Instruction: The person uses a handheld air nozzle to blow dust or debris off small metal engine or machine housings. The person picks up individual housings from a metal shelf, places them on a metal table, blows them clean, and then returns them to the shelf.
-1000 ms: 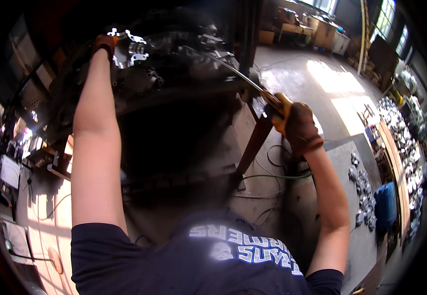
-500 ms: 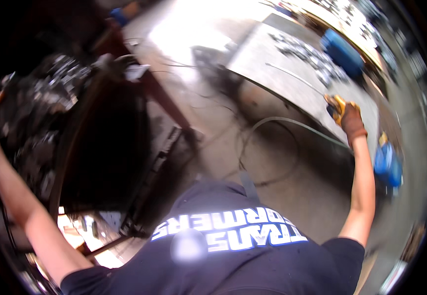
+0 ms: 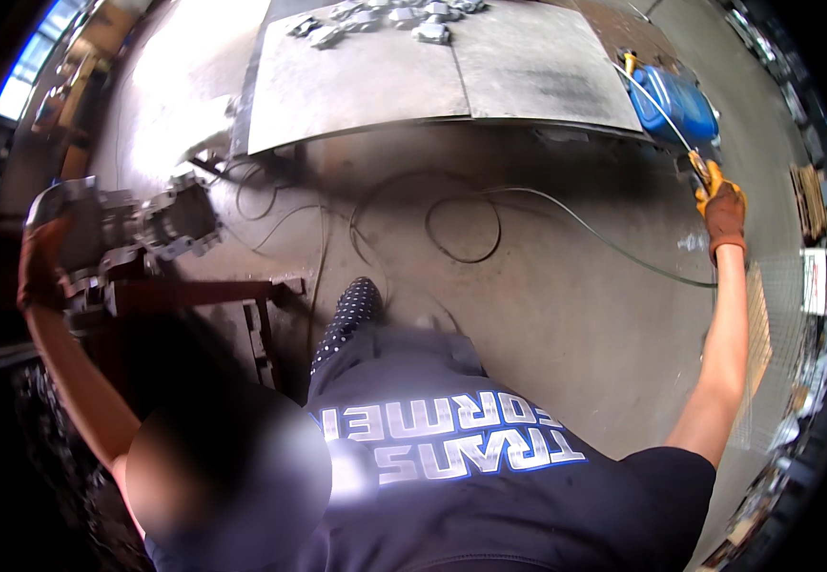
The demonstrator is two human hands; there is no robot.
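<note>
My left hand, in a reddish-brown work glove, is closed on grey metal castings at the left; its fingers are partly hidden behind them. The castings hang over the end of a dark red metal beam. Far out to the right, my right hand wears a yellow and brown glove and grips an air blow gun. The gun's long thin nozzle points up and left, passing in front of a blue plastic jerrycan. A greenish hose runs from the floor toward my right forearm.
Ahead stands a low table topped with grey metal plates, with several grey castings at its far side. Loops of hose lie on the concrete floor before it. Stacked cardboard and wire mesh stand at the right.
My view has turned right, bringing the table straight ahead. My left hand has come away from a heap of castings with some in its grip. The blow gun stays in my right hand.
</note>
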